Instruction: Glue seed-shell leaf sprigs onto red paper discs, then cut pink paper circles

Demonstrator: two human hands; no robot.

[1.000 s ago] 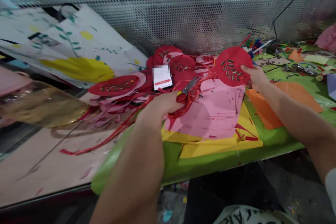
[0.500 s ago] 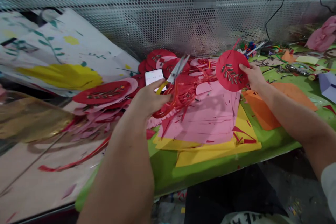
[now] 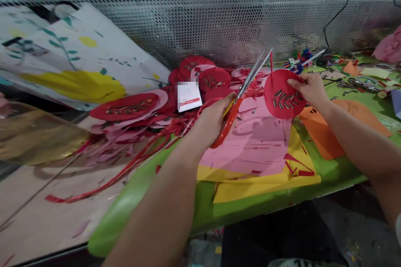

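My left hand (image 3: 216, 119) is closed round the orange and yellow handles of a pair of scissors (image 3: 250, 79), whose blades point up and away. The blade tips are near a thin red strip standing up from the top of a round red paper cutout (image 3: 283, 106). My right hand (image 3: 310, 89) pinches this cutout at its right edge, thumb in front. A leafy branch pattern is cut through the red disc. Below lies a stack of pink paper sheets (image 3: 250, 150) on yellow paper (image 3: 257, 190), strewn with red scraps.
More red paper discs (image 3: 131, 106) and a phone (image 3: 189, 96) lie to the left, among red strips. Orange paper (image 3: 335, 137) rests on the green table (image 3: 150, 200) at right. Behind rise a perforated metal panel (image 3: 200, 16) and a patterned white bag (image 3: 94, 50).
My left hand has carried the scissors to the right, toward the red cutout, away from the pile of red strips. The view has shifted slightly; my right hand keeps its hold.
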